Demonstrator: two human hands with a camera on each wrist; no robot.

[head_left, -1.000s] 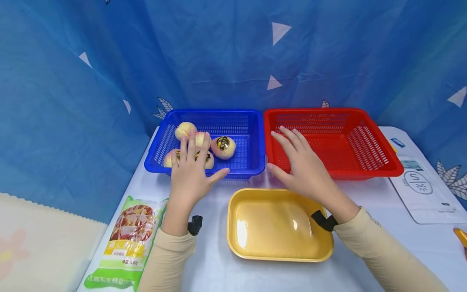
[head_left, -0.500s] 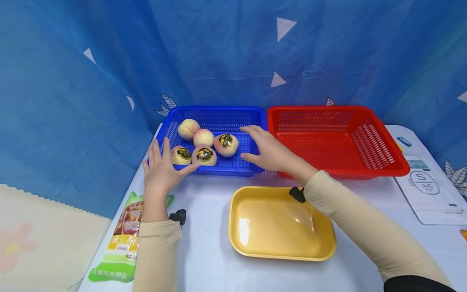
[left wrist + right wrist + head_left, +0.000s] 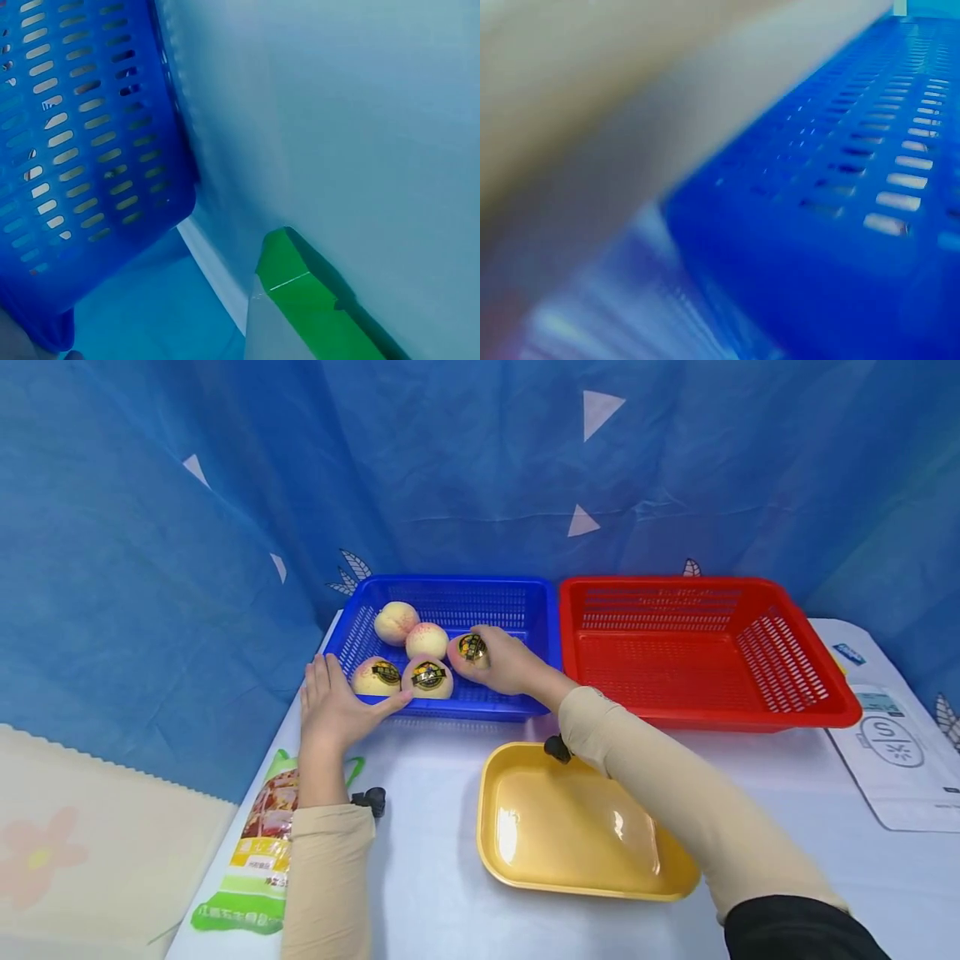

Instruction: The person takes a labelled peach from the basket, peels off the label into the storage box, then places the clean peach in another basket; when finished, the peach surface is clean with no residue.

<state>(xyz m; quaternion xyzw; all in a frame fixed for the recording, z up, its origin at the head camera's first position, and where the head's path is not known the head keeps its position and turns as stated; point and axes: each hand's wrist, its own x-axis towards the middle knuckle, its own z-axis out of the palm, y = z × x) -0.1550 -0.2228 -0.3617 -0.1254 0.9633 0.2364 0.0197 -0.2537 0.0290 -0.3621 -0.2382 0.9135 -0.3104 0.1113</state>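
The peach (image 3: 467, 656) you have hold of is inside the blue basket (image 3: 459, 580), right of the four other peaches there, its dark sticker showing. Your right hand (image 3: 517, 667) reaches in over the basket's right front part and grips this peach from the right — fingers curled against it. You cannot tell whether it is lifted off the basket's floor.

Your left hand (image 3: 336, 708) grasps nothing: its fingers are straight and its thumb spread, at the basket's front left corner, with the thumb beside the front rim. Whether it touches the rim is hard to tell.

Around your held peach, inside the basket, a back peach (image 3: 397, 623) sits to the left with a pinkish peach (image 3: 427, 642) next to it; nearer the front rim are a left stickered peach (image 3: 375, 677) and a middle stickered peach (image 3: 428, 678).

Just right of the basket you have a red basket (image 3: 675, 720). In front and to the right is a gold tray (image 3: 570, 814), partly behind your right sleeve (image 3: 660, 785). A green bag (image 3: 247, 881) lies in front and to the left — partly covered by your left arm — and a white pouch (image 3: 900, 777) lies far to the right. Behind the basket hangs a blue curtain (image 3: 465, 468).
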